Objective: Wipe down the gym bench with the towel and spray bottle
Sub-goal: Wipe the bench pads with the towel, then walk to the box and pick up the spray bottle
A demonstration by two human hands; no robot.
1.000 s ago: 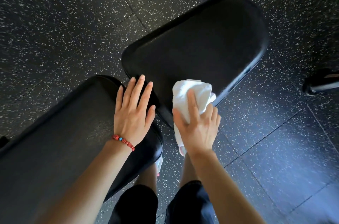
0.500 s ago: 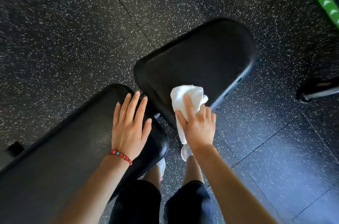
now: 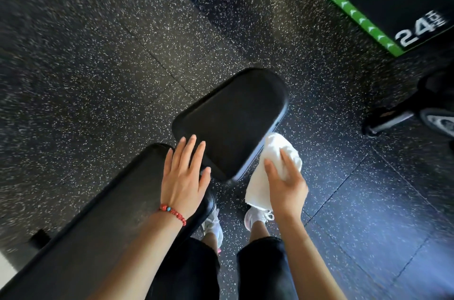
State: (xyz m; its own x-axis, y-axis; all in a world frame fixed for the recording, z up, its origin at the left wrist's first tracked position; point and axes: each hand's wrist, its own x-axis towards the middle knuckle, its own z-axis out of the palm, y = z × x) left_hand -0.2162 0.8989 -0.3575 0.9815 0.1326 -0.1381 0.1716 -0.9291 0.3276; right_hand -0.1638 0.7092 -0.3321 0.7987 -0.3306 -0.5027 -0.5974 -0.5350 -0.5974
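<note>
Now, crumpled white cloth towel (image 3: pixel 271 172) gripped in right hand (image 3: pixel 286 183), thumb and fingers curled round it, held at right edge of black padded bench seat pad (image 3: pixel 231 120); lower end of towel hangs loose under palm. Left hand (image 3: pixel 184 177) laid flat, fingers straight, on end of long black padded bench back pad (image 3: pixel 98 221), fingertips reaching gap before seat pad. Red beaded bracelet (image 3: pixel 173 212) worn on left wrist. Spray bottle not seen.
</note>
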